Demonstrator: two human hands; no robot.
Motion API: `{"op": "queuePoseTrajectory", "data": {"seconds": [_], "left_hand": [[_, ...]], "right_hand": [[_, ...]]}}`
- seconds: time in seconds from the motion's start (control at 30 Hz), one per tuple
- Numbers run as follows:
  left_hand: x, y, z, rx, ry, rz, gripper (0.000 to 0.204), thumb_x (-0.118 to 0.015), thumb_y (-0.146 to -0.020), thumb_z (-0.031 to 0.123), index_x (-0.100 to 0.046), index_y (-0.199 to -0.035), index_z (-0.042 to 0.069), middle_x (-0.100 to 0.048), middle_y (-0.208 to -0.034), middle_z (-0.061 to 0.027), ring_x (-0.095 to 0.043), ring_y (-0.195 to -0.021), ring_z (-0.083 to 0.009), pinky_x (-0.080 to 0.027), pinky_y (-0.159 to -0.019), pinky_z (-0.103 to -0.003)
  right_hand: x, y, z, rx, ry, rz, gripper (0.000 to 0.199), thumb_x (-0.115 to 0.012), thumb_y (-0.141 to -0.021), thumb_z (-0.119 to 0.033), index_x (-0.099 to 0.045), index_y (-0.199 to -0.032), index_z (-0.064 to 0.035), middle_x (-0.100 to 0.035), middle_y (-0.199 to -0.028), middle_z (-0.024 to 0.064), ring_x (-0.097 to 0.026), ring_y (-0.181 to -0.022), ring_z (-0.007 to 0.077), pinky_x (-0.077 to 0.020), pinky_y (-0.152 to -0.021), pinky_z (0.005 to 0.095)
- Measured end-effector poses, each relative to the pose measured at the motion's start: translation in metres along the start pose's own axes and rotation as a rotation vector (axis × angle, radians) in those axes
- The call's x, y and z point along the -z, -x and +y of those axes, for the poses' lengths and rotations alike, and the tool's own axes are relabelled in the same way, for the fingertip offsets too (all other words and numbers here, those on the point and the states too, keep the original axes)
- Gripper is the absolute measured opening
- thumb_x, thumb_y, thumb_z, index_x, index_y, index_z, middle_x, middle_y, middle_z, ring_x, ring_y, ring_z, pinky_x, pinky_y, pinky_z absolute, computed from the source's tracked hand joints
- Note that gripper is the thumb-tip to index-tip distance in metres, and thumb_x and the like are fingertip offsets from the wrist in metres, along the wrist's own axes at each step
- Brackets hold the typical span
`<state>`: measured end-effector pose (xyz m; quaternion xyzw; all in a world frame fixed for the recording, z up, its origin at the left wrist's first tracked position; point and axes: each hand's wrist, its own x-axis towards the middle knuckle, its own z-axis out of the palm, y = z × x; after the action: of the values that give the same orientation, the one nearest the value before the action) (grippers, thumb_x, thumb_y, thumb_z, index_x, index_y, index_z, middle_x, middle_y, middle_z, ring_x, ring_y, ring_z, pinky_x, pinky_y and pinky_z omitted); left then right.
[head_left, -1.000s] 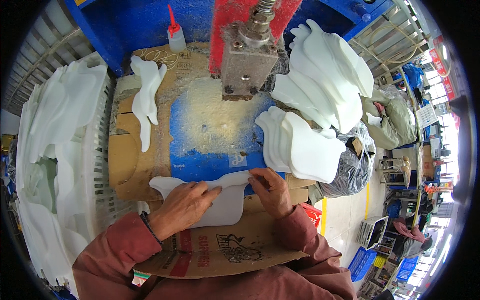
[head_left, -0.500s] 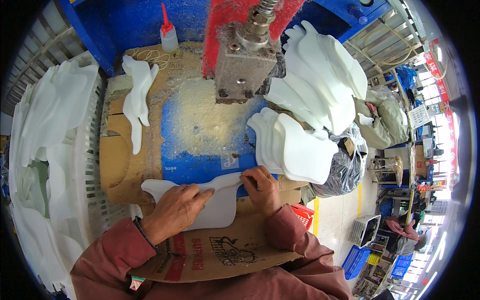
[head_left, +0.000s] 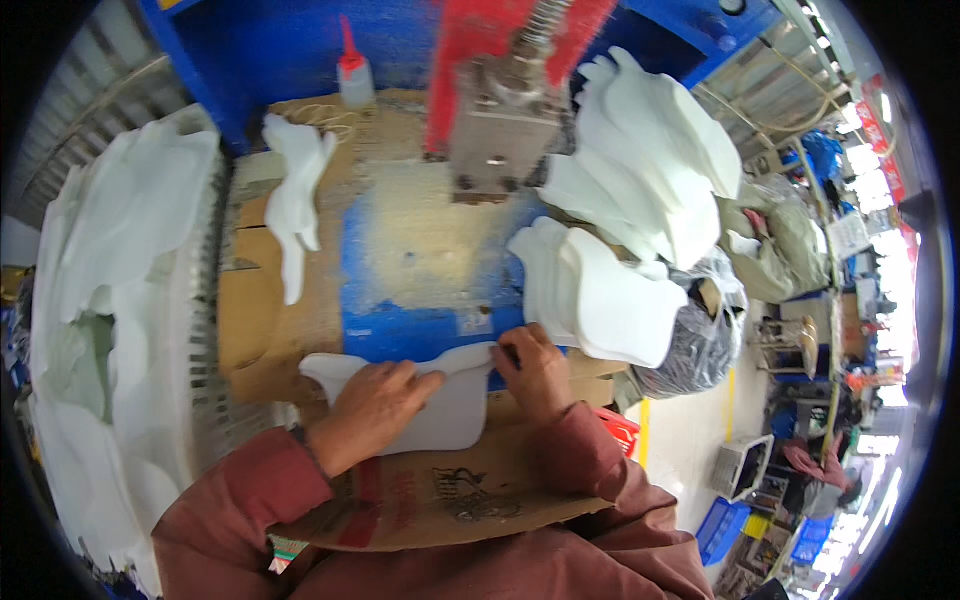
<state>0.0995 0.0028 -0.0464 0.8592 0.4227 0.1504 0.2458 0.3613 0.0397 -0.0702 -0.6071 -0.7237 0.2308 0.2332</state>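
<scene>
On the head cam I've got the white piece (head_left: 450,420) low in the middle, between the dusty blue sheet (head_left: 375,345) and the printed cardboard (head_left: 430,495) nearest me. My left hand (head_left: 375,405) lies across its top with fingers bent; honestly can't tell from here if it's actually gripping. My right hand (head_left: 537,375) has the right-hand corner pinched in its fingertips. A stack of white shapes (head_left: 628,310) sits just past that hand, and a metal press head (head_left: 500,145) is farther back.
</scene>
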Motion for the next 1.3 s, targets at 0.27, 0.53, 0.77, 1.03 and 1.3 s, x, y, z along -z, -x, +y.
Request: {"op": "queuePoseTrajectory", "data": {"seconds": [0.27,0.53,0.77,1.03,1.3], "left_hand": [[-0.030,0.008,-0.023,-0.091,0.195,0.124,0.046,-0.070,-0.092,0.013,-0.056,-0.136,0.008,-0.065,-0.105,-0.0127,-0.066,-0.099,-0.0342,-0.053,-0.082,-0.047],[-0.010,0.014,-0.025,0.124,0.555,-0.061,0.050,-0.064,-0.097,0.009,-0.048,-0.145,0.005,-0.061,-0.104,-0.0103,-0.061,-0.095,-0.0270,-0.048,-0.084,-0.041],[0.006,0.022,-0.015,-0.095,0.008,0.412,0.057,-0.070,-0.095,0.016,-0.048,-0.146,0.002,-0.061,-0.122,-0.0148,-0.061,-0.111,-0.0329,-0.050,-0.096,-0.045],[0.085,0.041,0.022,-0.097,0.242,0.128,0.027,-0.076,-0.088,0.017,-0.071,-0.109,0.001,-0.071,-0.097,-0.0207,-0.068,-0.089,-0.0366,-0.051,-0.076,-0.047],[0.165,0.074,0.067,0.017,-0.051,0.118,0.022,-0.069,-0.094,0.020,-0.064,-0.108,0.002,-0.068,-0.086,-0.0227,-0.067,-0.079,-0.0423,-0.051,-0.068,-0.050]], "right_hand": [[0.024,-0.004,0.006,-0.134,-0.357,-0.178,0.016,-0.074,-0.091,-0.012,-0.070,-0.102,-0.0008,-0.067,-0.086,0.0070,-0.064,-0.078,0.0160,-0.0534,-0.070,0.0336],[0.023,-0.014,-0.005,-0.147,-0.439,-0.373,0.029,-0.072,-0.094,-0.021,-0.070,-0.105,0.0057,-0.071,-0.087,0.0087,-0.068,-0.073,0.0166,-0.0581,-0.062,0.0345],[0.048,-0.008,-0.018,0.866,0.084,-0.208,0.027,-0.074,-0.098,-0.015,-0.069,-0.123,-0.0042,-0.075,-0.111,0.0146,-0.072,-0.097,0.0223,-0.0591,-0.078,0.0343],[0.099,-0.004,-0.065,0.756,-0.135,-0.148,0.023,-0.077,-0.094,-0.011,-0.073,-0.116,-0.0097,-0.077,-0.101,0.0109,-0.075,-0.086,0.0224,-0.0592,-0.075,0.0342],[0.119,-0.007,-0.107,0.556,-0.249,-0.175,0.032,-0.076,-0.092,-0.008,-0.071,-0.124,-0.0071,-0.074,-0.116,0.0131,-0.072,-0.101,0.0220,-0.0574,-0.085,0.0327]]}}
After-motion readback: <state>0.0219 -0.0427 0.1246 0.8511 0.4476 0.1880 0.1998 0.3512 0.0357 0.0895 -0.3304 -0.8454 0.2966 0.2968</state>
